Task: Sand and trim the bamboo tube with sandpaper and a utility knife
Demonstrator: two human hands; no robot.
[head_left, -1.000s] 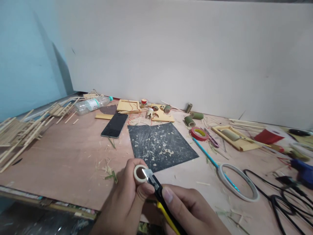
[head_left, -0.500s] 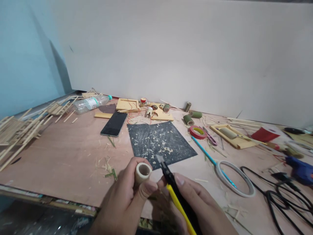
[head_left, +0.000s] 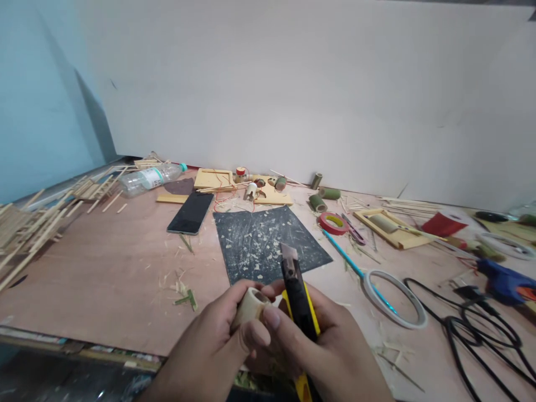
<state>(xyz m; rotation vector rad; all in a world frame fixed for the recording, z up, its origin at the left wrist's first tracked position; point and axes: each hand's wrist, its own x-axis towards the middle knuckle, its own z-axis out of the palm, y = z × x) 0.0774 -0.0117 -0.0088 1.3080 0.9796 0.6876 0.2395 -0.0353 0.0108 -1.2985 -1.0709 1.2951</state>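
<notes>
My left hand (head_left: 215, 335) is closed around a short, pale bamboo tube (head_left: 247, 308), its open end tilted up and to the right. Held in my right hand (head_left: 335, 343) is a black and yellow utility knife (head_left: 298, 293), with its blade out and pointing up, away from the tube. The right thumb and a fingertip also touch the tube's rim on its right side. Just beyond both hands lies a dark sheet (head_left: 268, 243) sprinkled with pale shavings. The lower part of the tube is hidden by my fingers.
A phone (head_left: 191, 213) and a plastic bottle (head_left: 153, 177) lie left of the sheet, near bamboo stick frames (head_left: 37, 229). To the right are red tape (head_left: 334, 223), a white tape ring (head_left: 396, 321), a black cable (head_left: 473, 329) and a blue tool (head_left: 500, 281). Green bamboo pieces (head_left: 329, 193) sit behind.
My right hand has come in against the tube, and its fingers now touch the rim. The knife has swung more upright, its blade away from the tube. The tube has tipped to the right.
</notes>
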